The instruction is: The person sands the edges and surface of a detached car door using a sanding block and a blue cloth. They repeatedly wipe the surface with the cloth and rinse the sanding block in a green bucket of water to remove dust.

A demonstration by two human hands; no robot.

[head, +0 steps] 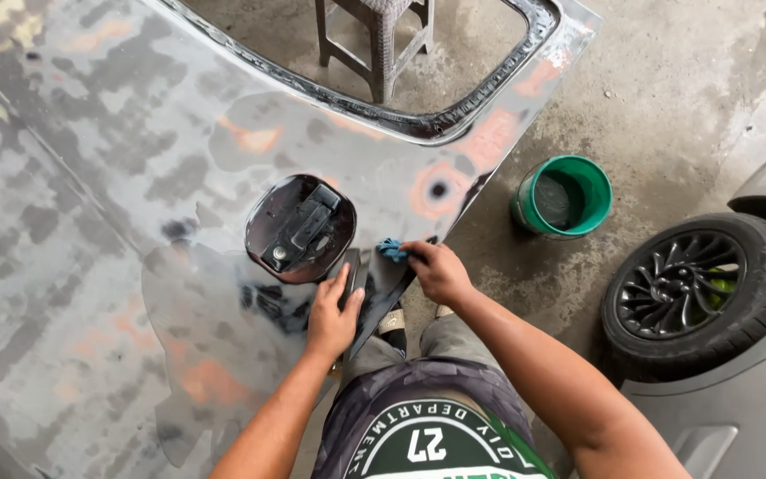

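Concrete workshop floor (667,98), grey and stained, lies beneath a large sanded car body panel (135,177) seen from above. Nearest the viewer, the person's left hand (333,312) presses flat, fingers together, on the panel's lower edge, covering a dark flat sanding block (354,270) whose long axis runs up and away from the wrist. Just to its right, the right hand (436,268) is closed around a small blue cloth (391,250), bunched and held against the panel's edge. Immediately above the left hand sits the round fuel filler recess (300,228), dark, with black fittings inside. The panel is mottled grey with orange and pink patches. Farther right of the right hand stands a green bucket (564,197); beyond it, a black wheel (700,284) on a grey car.
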